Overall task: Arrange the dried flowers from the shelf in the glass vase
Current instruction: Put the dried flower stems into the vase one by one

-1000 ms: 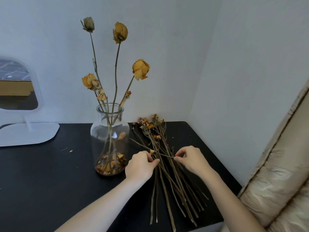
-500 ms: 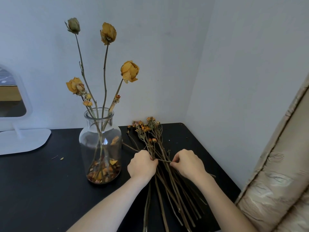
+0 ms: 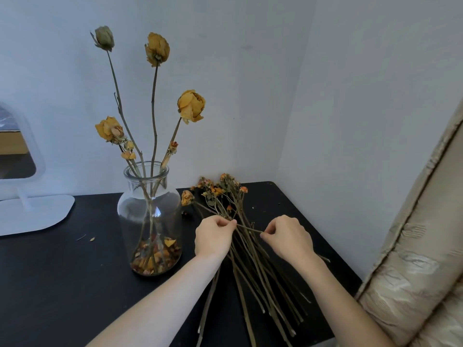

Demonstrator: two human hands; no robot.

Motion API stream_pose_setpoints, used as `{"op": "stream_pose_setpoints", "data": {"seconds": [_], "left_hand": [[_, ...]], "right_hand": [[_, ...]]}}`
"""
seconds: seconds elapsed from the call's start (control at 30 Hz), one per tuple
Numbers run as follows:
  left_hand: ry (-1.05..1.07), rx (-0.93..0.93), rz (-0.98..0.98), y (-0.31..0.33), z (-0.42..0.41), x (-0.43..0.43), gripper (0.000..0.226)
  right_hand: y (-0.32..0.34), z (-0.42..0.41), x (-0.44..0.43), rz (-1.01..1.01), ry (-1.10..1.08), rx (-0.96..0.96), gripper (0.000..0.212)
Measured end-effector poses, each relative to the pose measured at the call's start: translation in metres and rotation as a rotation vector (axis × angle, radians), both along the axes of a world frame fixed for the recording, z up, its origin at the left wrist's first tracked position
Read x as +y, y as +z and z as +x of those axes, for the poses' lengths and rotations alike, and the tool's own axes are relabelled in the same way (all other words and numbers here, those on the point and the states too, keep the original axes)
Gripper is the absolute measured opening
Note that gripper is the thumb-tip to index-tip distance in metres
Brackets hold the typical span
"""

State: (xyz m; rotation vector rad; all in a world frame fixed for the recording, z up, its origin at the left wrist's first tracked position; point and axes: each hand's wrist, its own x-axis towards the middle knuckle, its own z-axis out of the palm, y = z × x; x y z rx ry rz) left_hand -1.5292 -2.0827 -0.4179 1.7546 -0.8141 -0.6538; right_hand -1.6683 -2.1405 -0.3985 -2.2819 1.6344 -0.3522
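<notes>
Dried flowers (image 3: 253,266) lie in a loose bundle on the black counter (image 3: 62,284), just to the right of the glass vase (image 3: 150,216), their small orange heads toward the wall corner and their long, thin brown stalks fanning toward the near edge. Both forearms reach in from the bottom of the view, bare, converging over the bundle with the wrists roughly level. The left hand (image 3: 213,236) is curled into a loose fist, knuckles up, thumb and forefinger pinching one slender stem (image 3: 248,228). The right hand (image 3: 288,239) is curled likewise and pinches the same stem a little further along, so a short straight length spans the gap between them. The vase is clear, round-shouldered and narrow-necked, with crumpled yellow petals (image 3: 155,256) heaped at its bottom. Four tall stems (image 3: 154,108) with papery yellow blooms stand in it. A white-framed mirror (image 3: 22,171) stands far left, and a shiny beige cushion (image 3: 426,246) lies at the right.
</notes>
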Motion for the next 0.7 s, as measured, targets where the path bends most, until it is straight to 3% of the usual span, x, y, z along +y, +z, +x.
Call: {"op": "stream_pose_setpoints", "data": {"seconds": [0.37,0.53,0.7], "left_hand": [[0.063,-0.026,0.084,-0.013,0.014,0.006,0.023],[0.066,-0.067,0.012,-0.005,0.017,0.008,0.024],[0.035,-0.132,-0.083,0.005,0.018,0.016,0.021]], "right_hand": [[-0.002,0.001,0.001,0.084,-0.015,0.032,0.021],[-0.003,0.021,0.009,-0.118,0.063,-0.029,0.02],[-0.011,0.045,0.014,-0.057,0.111,0.12,0.021]]}}
